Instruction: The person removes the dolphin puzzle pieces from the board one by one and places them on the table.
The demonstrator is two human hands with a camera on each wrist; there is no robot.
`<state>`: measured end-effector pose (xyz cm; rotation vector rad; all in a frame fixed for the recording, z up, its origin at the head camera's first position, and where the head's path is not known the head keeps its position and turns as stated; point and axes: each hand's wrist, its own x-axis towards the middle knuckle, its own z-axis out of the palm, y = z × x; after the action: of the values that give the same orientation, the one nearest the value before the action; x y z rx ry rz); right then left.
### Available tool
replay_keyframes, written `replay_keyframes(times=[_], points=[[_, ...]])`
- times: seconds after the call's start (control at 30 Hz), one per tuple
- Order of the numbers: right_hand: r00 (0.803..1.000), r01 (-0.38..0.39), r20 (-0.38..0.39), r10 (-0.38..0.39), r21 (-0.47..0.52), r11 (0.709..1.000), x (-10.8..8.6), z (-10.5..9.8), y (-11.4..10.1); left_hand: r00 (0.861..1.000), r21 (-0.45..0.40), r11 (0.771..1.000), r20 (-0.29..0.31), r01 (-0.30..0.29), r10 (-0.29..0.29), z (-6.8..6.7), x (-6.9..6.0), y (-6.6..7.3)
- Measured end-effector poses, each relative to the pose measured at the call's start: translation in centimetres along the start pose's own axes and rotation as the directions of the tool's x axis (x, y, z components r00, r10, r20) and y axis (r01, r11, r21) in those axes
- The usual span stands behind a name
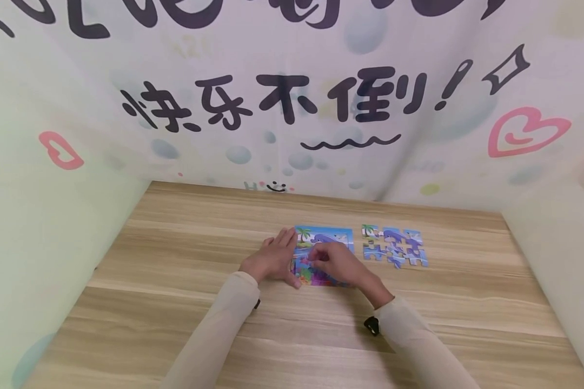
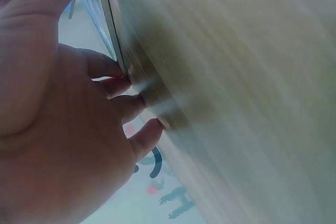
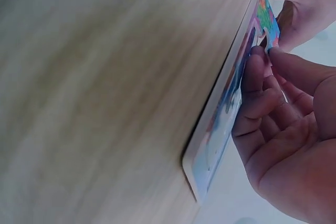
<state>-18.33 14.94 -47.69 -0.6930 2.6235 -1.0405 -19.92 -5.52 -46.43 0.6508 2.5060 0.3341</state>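
Note:
A flat jigsaw board (image 1: 338,231) with a printed sea scene lies on the wooden table. My left hand (image 1: 271,260) rests along its left side, fingers extended; in the left wrist view the fingertips of that hand (image 2: 68,108) touch down by the board's edge (image 2: 111,22). Over the lower part of the board, my right hand (image 1: 339,263) pinches a puzzle piece between thumb and forefinger. The right wrist view shows this colourful piece (image 3: 266,22) tilted up from the board (image 3: 205,156). My right hand hides some of the board in the head view.
Right of the board lies a group of puzzle pieces (image 1: 393,236) with dolphin and palm pictures, some touching or overlapping. The wooden table (image 1: 175,237) meets a printed cloth backdrop (image 1: 214,162) behind, with pale walls at both sides.

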Motion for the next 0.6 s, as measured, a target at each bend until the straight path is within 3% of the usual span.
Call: replay_keyframes(times=[0.37, 0.6], points=[[0.998, -0.052, -0.026, 0.058, 0.18, 0.982, -0.4, -0.5, 0.5, 1.0, -0.007, 1.0, 0.001, 0.001, -0.001, -0.1, 0.0, 0.0], [0.986, -0.157, -0.016, 0.165, 0.236, 0.959, -1.8, -1.7, 1.3, 1.0, -0.009, 1.0, 0.007, 0.001, 0.0, -0.2, -0.2, 0.0]])
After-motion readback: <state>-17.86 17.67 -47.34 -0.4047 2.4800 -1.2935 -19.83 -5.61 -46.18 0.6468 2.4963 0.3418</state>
